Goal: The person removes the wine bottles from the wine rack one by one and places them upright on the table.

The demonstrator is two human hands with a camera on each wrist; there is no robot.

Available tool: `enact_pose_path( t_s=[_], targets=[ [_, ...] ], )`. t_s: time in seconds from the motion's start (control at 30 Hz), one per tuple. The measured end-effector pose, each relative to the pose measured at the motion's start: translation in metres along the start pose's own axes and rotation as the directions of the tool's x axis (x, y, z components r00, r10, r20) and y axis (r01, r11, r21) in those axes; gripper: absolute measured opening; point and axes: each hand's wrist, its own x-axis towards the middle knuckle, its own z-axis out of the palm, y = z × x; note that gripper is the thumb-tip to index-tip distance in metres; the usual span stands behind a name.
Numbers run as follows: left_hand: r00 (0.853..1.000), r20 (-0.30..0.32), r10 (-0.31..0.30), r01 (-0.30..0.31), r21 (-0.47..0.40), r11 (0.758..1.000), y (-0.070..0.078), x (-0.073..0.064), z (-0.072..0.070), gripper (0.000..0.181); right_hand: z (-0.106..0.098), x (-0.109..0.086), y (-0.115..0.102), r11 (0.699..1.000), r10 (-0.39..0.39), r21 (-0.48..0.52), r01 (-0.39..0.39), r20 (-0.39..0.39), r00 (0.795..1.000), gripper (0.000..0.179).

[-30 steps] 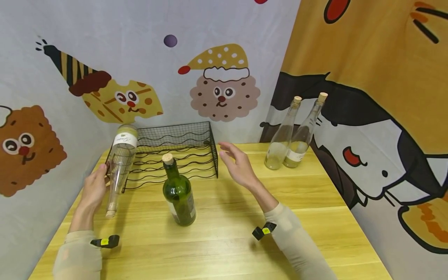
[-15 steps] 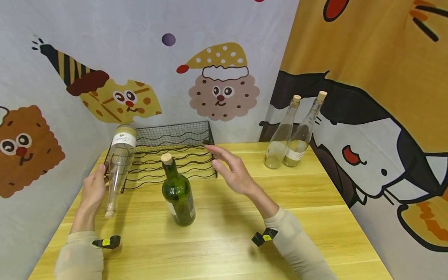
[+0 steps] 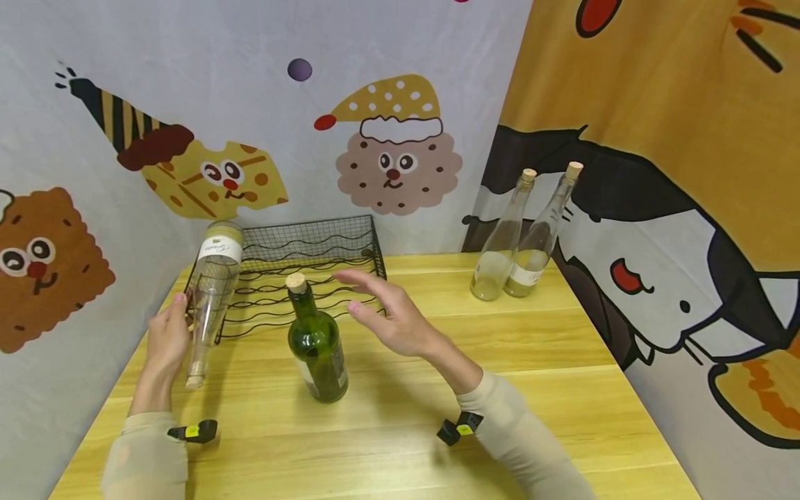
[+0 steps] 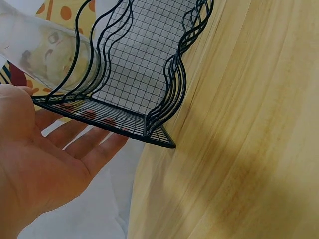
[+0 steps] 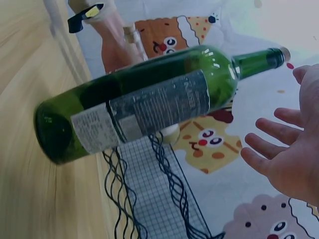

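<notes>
A black wire wine rack (image 3: pixel 306 243) stands at the back left of the table. On its left end lies a clear glass bottle (image 3: pixel 215 292) with a white label, its corked neck pointing toward me. My left hand (image 3: pixel 167 340) is at the rack's left end; in the left wrist view its fairly straight fingers (image 4: pixel 82 142) lie against the outside of the mesh side panel. A corked green wine bottle (image 3: pixel 319 354) stands upright in front of the rack. To its right my right hand (image 3: pixel 400 319) hovers, fingers extended and holding nothing, apart from the bottle.
Two clear corked bottles, one nearer (image 3: pixel 496 264) and one beside it (image 3: pixel 534 260), stand upright at the back right of the wooden table (image 3: pixel 400 444). Cloth with cartoon prints (image 3: pixel 400 42) hangs behind and along the sides.
My right hand has moved left, from beyond the rack's right end toward the green wine bottle. The left hand, the rack and the bottles keep their places.
</notes>
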Motion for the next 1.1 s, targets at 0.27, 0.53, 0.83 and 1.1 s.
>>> enact_pose_path(
  t_s=[0.27, 0.53, 0.83, 1.1],
  targets=[
    [1.0, 0.016, 0.003, -0.005, 0.074, 0.997, 0.0, -0.001, -0.003, 0.08, 0.013, 0.014, -0.008, 0.999, -0.026, 0.027, 0.025, 0.042, 0.999, 0.063],
    [1.0, -0.006, 0.005, -0.004, 0.087, 0.996, 0.0, 0.0, -0.002, 0.078, 0.025, 0.023, -0.011, 0.999, -0.008, 0.053, 0.004, 0.07, 0.998, 0.053],
    [1.0, -0.005, -0.003, 0.004, 0.09, 0.996, 0.002, 0.0, -0.002, 0.08, 0.034, 0.028, -0.017, 0.996, 0.047, 0.075, -0.049, 0.037, 0.998, 0.048],
    [1.0, 0.004, 0.004, -0.004, 0.091, 0.996, 0.001, 0.0, -0.002, 0.081, 0.04, 0.031, -0.019, 0.992, 0.049, 0.112, -0.05, 0.013, 0.999, 0.042]
  ],
)
